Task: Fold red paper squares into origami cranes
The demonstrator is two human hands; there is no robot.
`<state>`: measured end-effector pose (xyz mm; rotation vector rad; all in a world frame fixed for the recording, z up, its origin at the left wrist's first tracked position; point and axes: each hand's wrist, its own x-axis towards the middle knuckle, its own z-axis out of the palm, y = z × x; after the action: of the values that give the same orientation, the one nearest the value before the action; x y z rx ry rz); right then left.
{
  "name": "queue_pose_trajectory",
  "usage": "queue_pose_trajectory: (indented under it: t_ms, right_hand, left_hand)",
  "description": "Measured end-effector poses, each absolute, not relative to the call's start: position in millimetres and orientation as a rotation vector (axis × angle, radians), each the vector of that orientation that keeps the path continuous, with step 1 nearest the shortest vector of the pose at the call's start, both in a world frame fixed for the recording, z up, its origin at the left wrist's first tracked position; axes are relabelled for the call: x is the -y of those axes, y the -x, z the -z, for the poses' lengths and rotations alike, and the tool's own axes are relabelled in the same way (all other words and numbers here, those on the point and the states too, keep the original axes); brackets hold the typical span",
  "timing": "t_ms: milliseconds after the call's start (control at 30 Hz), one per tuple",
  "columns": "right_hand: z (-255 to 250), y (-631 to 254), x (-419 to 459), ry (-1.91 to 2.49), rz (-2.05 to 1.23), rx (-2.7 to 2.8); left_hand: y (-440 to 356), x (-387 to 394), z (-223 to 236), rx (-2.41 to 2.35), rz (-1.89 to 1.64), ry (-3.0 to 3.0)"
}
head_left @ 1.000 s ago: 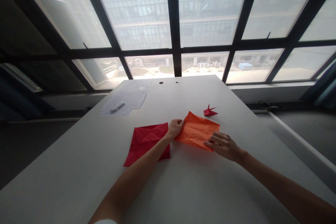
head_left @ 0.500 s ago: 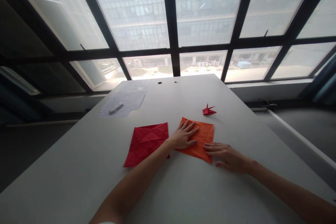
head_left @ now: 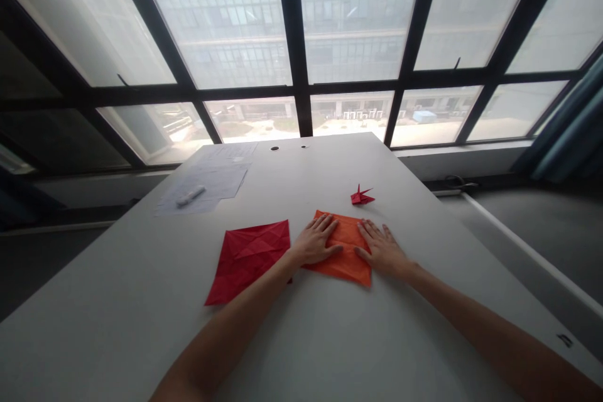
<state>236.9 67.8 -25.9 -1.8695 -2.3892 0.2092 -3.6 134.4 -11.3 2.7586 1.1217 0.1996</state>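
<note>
your right hand [head_left: 385, 252] has slid from four to two o'clock on the orange sheet [head_left: 348, 262]. both it and your left hand [head_left: 315, 244] lie spread, grasping nothing. the sheet's opened out, creases left; red sheet [head_left: 249, 254] at nine, folded red figure [head_left: 362, 198] at one.

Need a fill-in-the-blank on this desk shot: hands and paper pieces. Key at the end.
1. The left hand and the right hand both lie on the ____ sheet.
2. The flat red sheet lies to the ____ of the sheet under the hands.
3. The small folded figure beyond the hands is coloured ____.
4. The white cylindrical object rests on ____ of the papers.

Missing words: orange; left; red; top.
</note>
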Motion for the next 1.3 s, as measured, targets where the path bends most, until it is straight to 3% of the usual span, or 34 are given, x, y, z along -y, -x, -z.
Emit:
queue_pose_trajectory:
  t_ms: [400,567,800,1000,1167,1300]
  right_hand:
    - [24.9,-245.9,-67.2,1.771,-0.268,2.357]
    - [7.1,-252.1,-91.4,1.764,-0.239,2.124]
    - [-23.9,-251.0,-129.6,1.994,-0.575,2.22]
    - [-62.9,-257.5,-127.8,1.824,-0.736,2.279]
    - [-111.2,-212.5,-92.6,1.731,-0.214,2.119]
    - [-101.9,-121.8,-56.0,1.451,0.044,2.314]
  left_hand:
    - [14.1,-153.4,13.2,-1.567,-0.344,-2.529]
    - [13.5,-153.9,15.1,-1.47,-0.457,-2.583]
    - [21.5,-156.5,-29.2,-1.443,-0.857,-2.361]
    - [129.5,-137.9,-54.5,-1.417,-0.34,-2.463]
    - [186.3,-92.9,-13.5,-1.694,-0.243,-2.453]
    - [172.7,-76.2,9.9,-1.779,-0.415,-2.31]
